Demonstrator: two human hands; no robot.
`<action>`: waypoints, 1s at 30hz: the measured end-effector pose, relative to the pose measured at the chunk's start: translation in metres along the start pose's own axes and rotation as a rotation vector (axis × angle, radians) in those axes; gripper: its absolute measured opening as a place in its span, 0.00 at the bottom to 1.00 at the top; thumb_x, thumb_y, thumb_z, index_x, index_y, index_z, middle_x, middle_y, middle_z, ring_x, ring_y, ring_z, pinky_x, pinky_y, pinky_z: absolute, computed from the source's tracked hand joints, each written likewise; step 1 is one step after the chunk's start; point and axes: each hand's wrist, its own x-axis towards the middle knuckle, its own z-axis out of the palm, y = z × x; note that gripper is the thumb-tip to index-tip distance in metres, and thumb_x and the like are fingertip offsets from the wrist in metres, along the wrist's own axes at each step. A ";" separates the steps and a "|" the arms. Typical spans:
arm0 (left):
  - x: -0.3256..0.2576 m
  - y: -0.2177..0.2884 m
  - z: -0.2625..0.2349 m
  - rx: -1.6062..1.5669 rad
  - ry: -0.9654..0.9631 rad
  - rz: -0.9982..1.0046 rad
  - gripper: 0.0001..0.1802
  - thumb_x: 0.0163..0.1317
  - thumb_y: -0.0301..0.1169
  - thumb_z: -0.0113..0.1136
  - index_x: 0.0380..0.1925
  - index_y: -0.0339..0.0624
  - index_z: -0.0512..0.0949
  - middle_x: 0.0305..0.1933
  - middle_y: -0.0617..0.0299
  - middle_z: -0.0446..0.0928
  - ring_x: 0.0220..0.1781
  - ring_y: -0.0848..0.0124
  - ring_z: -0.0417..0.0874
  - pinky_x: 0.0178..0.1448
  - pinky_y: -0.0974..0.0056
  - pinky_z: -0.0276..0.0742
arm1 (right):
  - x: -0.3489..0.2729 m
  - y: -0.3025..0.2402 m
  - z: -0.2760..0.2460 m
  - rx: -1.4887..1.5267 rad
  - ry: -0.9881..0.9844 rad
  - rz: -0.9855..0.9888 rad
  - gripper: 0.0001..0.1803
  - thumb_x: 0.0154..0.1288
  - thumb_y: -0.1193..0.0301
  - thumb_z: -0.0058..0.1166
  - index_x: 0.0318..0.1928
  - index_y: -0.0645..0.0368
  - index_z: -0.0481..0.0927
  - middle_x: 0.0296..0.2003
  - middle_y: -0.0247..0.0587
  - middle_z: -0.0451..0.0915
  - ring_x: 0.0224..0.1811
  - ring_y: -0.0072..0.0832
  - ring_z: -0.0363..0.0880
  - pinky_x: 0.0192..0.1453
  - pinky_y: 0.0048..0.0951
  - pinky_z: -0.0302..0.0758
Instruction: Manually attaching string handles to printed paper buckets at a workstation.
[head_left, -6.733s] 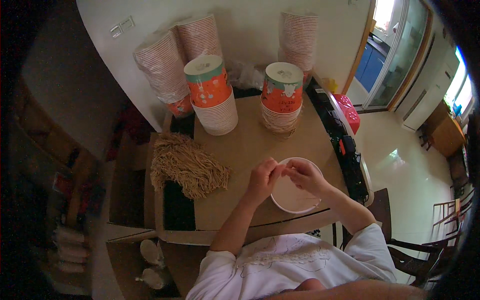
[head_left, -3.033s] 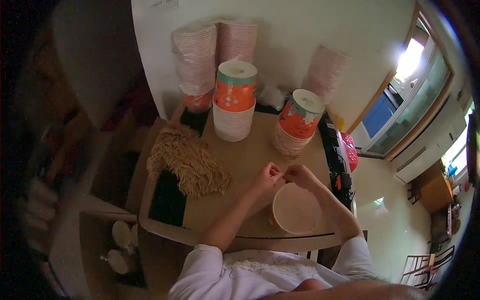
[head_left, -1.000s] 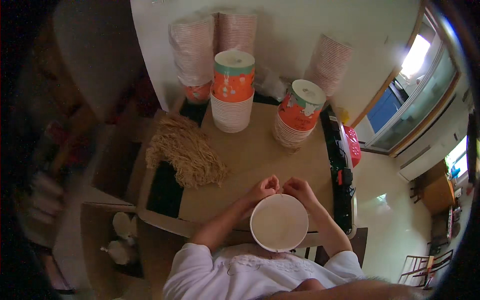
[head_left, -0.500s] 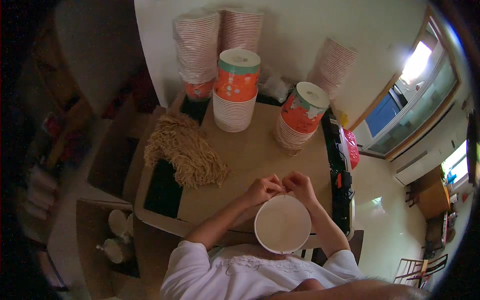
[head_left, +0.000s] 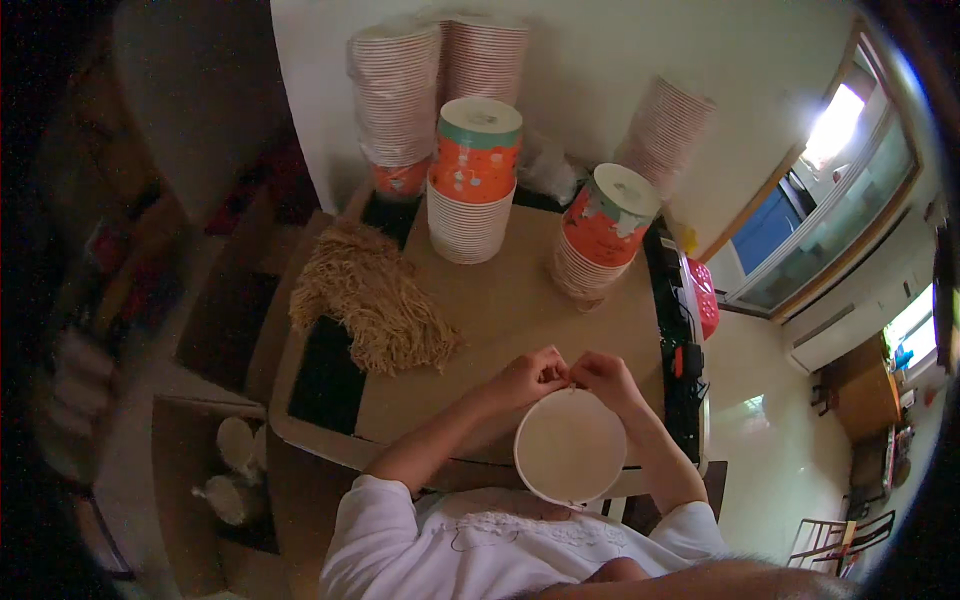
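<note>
Pinching at the far rim of a white tub (head_left: 570,447), the left hand (head_left: 537,378) and the right hand (head_left: 607,381) come together with their fingertips side by side. They seem to grip a thin strand (head_left: 571,387) there, but it is too small to be sure. The tub is just below their fingers, on the person's side, by the near edge of the table (head_left: 520,290), right of its middle. Both arms come out of white sleeves (head_left: 378,522) and lean in toward each other. The left fingers are curled; the right hand shows its back, fingers pointing inward. The tub is round, with its open mouth facing up and a smooth, pale inside. A heap of tan strings (head_left: 375,300) lies by the table's left edge. Farther back, a tall stack of upside-down orange tubs (head_left: 472,200) stands up straight.
</note>
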 end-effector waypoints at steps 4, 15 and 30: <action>0.004 -0.029 0.014 -0.495 -0.062 -0.150 0.07 0.55 0.31 0.57 0.32 0.41 0.74 0.27 0.66 0.75 0.25 0.79 0.73 0.28 0.74 0.69 | -0.004 0.008 -0.002 -0.007 -0.011 -0.074 0.01 0.56 0.80 0.51 0.29 0.64 0.75 0.24 0.32 0.75 0.29 0.16 0.72 0.34 0.19 0.70; 0.010 -0.015 0.003 -0.910 -0.103 -0.610 0.08 0.56 0.34 0.53 0.32 0.43 0.76 0.27 0.69 0.75 0.23 0.81 0.73 0.25 0.78 0.67 | -0.023 -0.033 0.015 -0.352 0.275 -0.288 0.04 0.52 0.78 0.55 0.31 0.59 0.78 0.27 0.39 0.77 0.30 0.31 0.76 0.31 0.28 0.72; 0.008 -0.015 0.004 -0.978 -0.075 -0.653 0.09 0.57 0.31 0.54 0.36 0.40 0.77 0.29 0.66 0.76 0.25 0.79 0.76 0.30 0.75 0.73 | -0.027 -0.026 0.016 -0.706 0.291 -0.498 0.06 0.52 0.75 0.53 0.33 0.57 0.78 0.29 0.40 0.76 0.32 0.39 0.75 0.34 0.34 0.73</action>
